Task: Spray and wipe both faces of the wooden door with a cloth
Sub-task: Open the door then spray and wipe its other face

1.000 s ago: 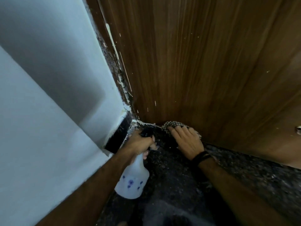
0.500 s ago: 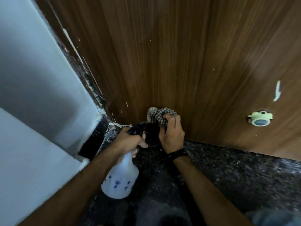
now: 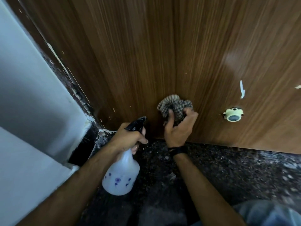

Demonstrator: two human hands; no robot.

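Two bare hands are low in the head view, near the bottom of the wooden door (image 3: pixel 162 54). The right hand (image 3: pixel 178 128) has fingers and thumb curled around a bunched checkered cloth (image 3: pixel 175 107), dark and light weave, holding it against the door face just above the door's bottom edge. A black wristband (image 3: pixel 176 150) sits on that wrist. The left hand (image 3: pixel 130 137) is wrapped around the neck of a spray bottle (image 3: pixel 121 176), translucent white body with small purple flower prints, hanging below the fist and tilted. Its black spray head (image 3: pixel 136 124) sticks out above the knuckles, nozzle pointing up-right toward the door, close to the cloth but apart from it; whether a finger is on the trigger cannot be told, that part is hidden. Door is brown vertical-grain laminate with small white flecks and a white streak (image 3: pixel 242 89) on the right. Below the streak a cream round door stopper (image 3: pixel 233 115) with a grey centre is fixed to the door face, to the right of the cloth and well clear of it. Floor (image 3: pixel 228 173) is dark speckled stone, blurred at right. At left a pale wall (image 3: pixel 32 95) meets the dark door frame (image 3: pixel 53 62), with a black skirting strip (image 3: pixel 84 145) at the base and white paint smears along the edge. Bottom right corner shows a patch of grey-blue fabric (image 3: pixel 268 214), probably the person's clothing.
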